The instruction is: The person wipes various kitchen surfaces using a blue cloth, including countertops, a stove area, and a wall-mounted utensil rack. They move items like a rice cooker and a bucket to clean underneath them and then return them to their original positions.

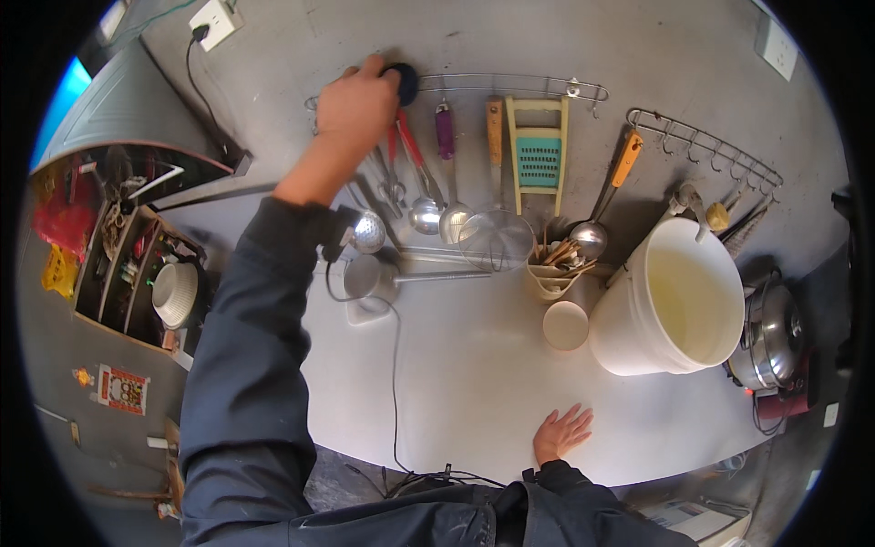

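Where the wall-mounted wire rack (572,87) begins on the left, the left hand (354,102) is raised to a dark, rounded pad (407,84) whose exact kind I cannot tell. Its fingers appear clamped on the pad's left edge, the fingertips partly hidden. The pad lies just right of those fingers, shows no clear long axis, and sits above a red-handled ladle (415,150), left of a purple-handled skimmer (445,132). Well apart and lower, the right hand (560,434) rests on the counter (437,365), fingers spread, nearest a white bucket (622,319).
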`<state>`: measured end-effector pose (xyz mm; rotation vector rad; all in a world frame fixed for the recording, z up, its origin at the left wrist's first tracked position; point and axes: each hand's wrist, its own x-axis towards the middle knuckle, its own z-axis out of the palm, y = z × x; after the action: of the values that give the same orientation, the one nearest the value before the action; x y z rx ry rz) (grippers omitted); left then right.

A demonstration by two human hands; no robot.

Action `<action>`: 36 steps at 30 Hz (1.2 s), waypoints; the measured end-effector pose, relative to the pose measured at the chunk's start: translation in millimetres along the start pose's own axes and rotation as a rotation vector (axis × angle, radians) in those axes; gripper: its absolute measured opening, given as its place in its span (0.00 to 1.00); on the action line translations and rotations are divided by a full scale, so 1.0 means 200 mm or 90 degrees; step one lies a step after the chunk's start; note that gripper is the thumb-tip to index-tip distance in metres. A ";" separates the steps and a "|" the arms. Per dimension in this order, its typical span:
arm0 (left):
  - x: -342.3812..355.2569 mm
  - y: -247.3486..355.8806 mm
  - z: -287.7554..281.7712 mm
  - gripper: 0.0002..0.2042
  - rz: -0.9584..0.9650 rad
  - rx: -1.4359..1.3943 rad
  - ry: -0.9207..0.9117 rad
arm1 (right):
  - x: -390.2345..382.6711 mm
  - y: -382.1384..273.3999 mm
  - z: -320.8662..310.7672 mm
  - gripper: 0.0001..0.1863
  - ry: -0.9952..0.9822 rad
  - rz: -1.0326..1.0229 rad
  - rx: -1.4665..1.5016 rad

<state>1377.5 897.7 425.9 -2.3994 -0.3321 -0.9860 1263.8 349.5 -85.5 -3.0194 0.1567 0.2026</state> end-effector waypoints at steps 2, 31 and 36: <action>0.00 0.02 0.01 0.08 -0.009 0.012 -0.010 | 0.00 0.01 0.02 0.39 0.019 -0.007 -0.008; -0.09 -0.11 -0.04 0.11 -0.019 -0.145 0.063 | 0.02 0.00 0.06 0.40 0.016 0.018 -0.022; 0.06 -0.10 -0.09 0.14 0.059 -0.114 0.164 | 0.03 0.03 0.05 0.39 0.022 0.012 -0.022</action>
<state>1367.3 905.0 453.1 -2.3804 -0.0403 -1.3119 1268.6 344.7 -96.1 -3.0574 0.1855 0.1569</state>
